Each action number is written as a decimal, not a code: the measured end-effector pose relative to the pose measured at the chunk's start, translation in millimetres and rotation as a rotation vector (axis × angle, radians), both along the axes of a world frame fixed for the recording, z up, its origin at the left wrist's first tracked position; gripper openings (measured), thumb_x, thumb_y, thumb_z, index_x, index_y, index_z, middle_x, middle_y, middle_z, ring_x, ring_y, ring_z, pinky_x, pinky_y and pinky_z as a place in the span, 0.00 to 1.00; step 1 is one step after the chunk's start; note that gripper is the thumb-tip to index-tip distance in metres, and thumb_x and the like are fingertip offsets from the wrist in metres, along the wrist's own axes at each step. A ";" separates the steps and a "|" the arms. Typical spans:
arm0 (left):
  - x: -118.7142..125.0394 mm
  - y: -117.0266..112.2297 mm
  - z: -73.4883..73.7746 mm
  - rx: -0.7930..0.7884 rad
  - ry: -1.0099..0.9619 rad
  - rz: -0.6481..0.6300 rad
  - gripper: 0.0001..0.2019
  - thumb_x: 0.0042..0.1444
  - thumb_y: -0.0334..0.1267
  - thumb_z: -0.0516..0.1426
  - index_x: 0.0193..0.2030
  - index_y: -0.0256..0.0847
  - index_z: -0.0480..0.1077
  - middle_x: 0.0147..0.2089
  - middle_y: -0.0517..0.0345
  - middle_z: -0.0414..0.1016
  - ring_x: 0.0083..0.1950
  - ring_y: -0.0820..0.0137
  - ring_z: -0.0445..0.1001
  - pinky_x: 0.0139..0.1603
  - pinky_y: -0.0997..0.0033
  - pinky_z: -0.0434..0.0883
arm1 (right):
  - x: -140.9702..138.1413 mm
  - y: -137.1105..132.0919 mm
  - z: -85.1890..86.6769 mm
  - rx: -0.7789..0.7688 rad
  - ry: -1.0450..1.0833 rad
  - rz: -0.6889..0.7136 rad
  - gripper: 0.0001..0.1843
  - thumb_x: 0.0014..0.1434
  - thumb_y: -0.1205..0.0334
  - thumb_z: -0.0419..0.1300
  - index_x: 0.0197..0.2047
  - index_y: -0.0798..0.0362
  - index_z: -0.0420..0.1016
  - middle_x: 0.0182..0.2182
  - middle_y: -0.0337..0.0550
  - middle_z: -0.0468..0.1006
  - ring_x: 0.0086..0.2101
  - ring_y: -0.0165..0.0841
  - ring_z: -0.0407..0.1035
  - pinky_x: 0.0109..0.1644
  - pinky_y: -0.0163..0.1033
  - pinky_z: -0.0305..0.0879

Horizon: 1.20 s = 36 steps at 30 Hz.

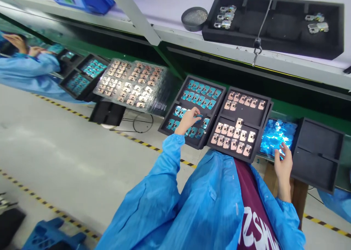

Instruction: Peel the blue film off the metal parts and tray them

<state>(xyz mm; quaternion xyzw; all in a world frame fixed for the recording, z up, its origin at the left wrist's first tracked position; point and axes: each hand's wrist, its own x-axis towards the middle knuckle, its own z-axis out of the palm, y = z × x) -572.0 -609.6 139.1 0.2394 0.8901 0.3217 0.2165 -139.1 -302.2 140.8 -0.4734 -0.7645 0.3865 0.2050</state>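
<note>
My left hand (pixel 188 120) is over the lower half of a black foam tray (pixel 162 127) and pinches a small metal part with blue film (pixel 199 116). Rows of similar blue-covered parts (pixel 201 101) fill the tray's upper half. Beside it on the right is a second black tray (pixel 248 114) with rows of copper-coloured parts (pixel 233 144). My right hand (pixel 283 162) is at the front edge of a heap of shiny blue film pieces (pixel 278 135), its fingers apart and nothing visible between them.
A black tray (pixel 319 140) lies far right. Clear plastic trays of copper-coloured parts (pixel 131 83) are stacked left. On the shelf above are a long black tray (pixel 279 45) and a round container (pixel 194 19). A hook (pixel 257 50) hangs down. At far left are a co-worker's hands (pixel 20 43).
</note>
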 end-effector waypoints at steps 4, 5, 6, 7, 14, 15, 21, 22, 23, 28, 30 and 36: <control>47.7 25.5 29.9 0.516 -0.295 0.327 0.19 0.55 0.43 0.71 0.49 0.42 0.73 0.42 0.55 0.79 0.42 0.63 0.81 0.46 0.60 0.80 | -55.9 -39.8 47.6 -0.149 0.146 0.162 0.28 0.73 0.42 0.60 0.67 0.49 0.77 0.64 0.56 0.80 0.59 0.49 0.79 0.61 0.58 0.79; 65.0 36.9 38.1 0.627 -0.380 0.363 0.21 0.55 0.45 0.72 0.51 0.42 0.74 0.44 0.54 0.80 0.44 0.63 0.82 0.46 0.61 0.81 | -71.3 -50.5 58.3 -0.196 0.197 0.232 0.26 0.73 0.43 0.61 0.66 0.49 0.78 0.62 0.55 0.82 0.58 0.48 0.79 0.60 0.57 0.80; 83.3 49.3 45.8 0.712 -0.473 0.375 0.22 0.54 0.46 0.73 0.53 0.42 0.75 0.44 0.54 0.81 0.45 0.63 0.83 0.47 0.61 0.82 | -86.3 -60.3 67.4 -0.248 0.243 0.304 0.25 0.73 0.43 0.63 0.65 0.48 0.78 0.61 0.54 0.83 0.56 0.46 0.80 0.58 0.54 0.81; 101.8 62.1 52.8 0.771 -0.569 0.372 0.22 0.55 0.47 0.73 0.52 0.42 0.76 0.45 0.53 0.81 0.45 0.63 0.83 0.50 0.60 0.83 | -100.1 -68.4 74.6 -0.300 0.283 0.359 0.25 0.72 0.44 0.64 0.65 0.48 0.78 0.59 0.53 0.84 0.53 0.44 0.81 0.55 0.52 0.82; 190.5 116.0 75.1 0.847 -0.862 0.374 0.17 0.54 0.46 0.75 0.43 0.42 0.76 0.41 0.56 0.83 0.44 0.66 0.83 0.52 0.62 0.81 | -135.5 -71.9 90.4 -0.365 0.409 0.209 0.21 0.64 0.40 0.72 0.46 0.49 0.80 0.40 0.42 0.84 0.39 0.36 0.80 0.42 0.41 0.82; 195.1 117.7 76.7 0.825 -0.833 0.353 0.17 0.54 0.46 0.75 0.42 0.42 0.76 0.40 0.56 0.83 0.44 0.66 0.83 0.53 0.63 0.80 | -133.4 -68.4 92.7 -0.346 0.418 0.189 0.20 0.65 0.41 0.71 0.44 0.49 0.80 0.39 0.42 0.84 0.38 0.36 0.80 0.41 0.40 0.81; 201.3 122.3 94.6 0.754 -0.571 0.148 0.16 0.58 0.43 0.73 0.51 0.43 0.82 0.49 0.52 0.84 0.51 0.62 0.84 0.59 0.61 0.81 | -118.5 -52.8 110.4 -0.202 0.398 0.289 0.18 0.68 0.47 0.70 0.54 0.49 0.83 0.47 0.45 0.84 0.41 0.35 0.79 0.40 0.39 0.80; 201.3 123.6 97.8 0.738 -0.545 0.110 0.16 0.59 0.43 0.72 0.52 0.43 0.83 0.50 0.51 0.84 0.52 0.62 0.84 0.58 0.62 0.81 | -116.8 -51.3 112.0 -0.183 0.384 0.293 0.16 0.68 0.47 0.69 0.52 0.49 0.84 0.47 0.45 0.85 0.41 0.35 0.79 0.41 0.39 0.81; 201.5 125.0 100.7 0.718 -0.525 0.075 0.15 0.60 0.43 0.71 0.52 0.43 0.83 0.51 0.51 0.84 0.52 0.62 0.84 0.57 0.62 0.82 | -115.4 -50.0 112.8 -0.170 0.373 0.290 0.16 0.69 0.47 0.69 0.50 0.49 0.85 0.46 0.45 0.85 0.41 0.36 0.79 0.41 0.39 0.81; 204.4 132.5 108.6 0.657 -0.371 0.008 0.09 0.63 0.44 0.69 0.46 0.43 0.84 0.46 0.53 0.85 0.47 0.64 0.84 0.48 0.67 0.82 | -111.5 -45.3 109.5 -0.189 0.362 0.296 0.17 0.70 0.44 0.67 0.46 0.49 0.84 0.44 0.45 0.86 0.41 0.37 0.80 0.44 0.40 0.81; 206.4 135.4 109.2 0.638 -0.286 0.010 0.08 0.63 0.44 0.69 0.42 0.43 0.84 0.42 0.55 0.84 0.44 0.65 0.83 0.45 0.69 0.82 | -110.7 -44.5 106.8 -0.218 0.377 0.298 0.18 0.72 0.42 0.65 0.47 0.49 0.83 0.44 0.44 0.86 0.40 0.36 0.80 0.45 0.40 0.80; 213.6 146.6 101.4 0.642 -0.318 0.051 0.09 0.61 0.46 0.69 0.39 0.42 0.84 0.37 0.56 0.85 0.39 0.66 0.83 0.39 0.70 0.81 | -106.2 -46.3 103.2 -0.039 0.394 0.263 0.15 0.78 0.49 0.60 0.50 0.48 0.84 0.46 0.45 0.85 0.43 0.38 0.81 0.46 0.42 0.81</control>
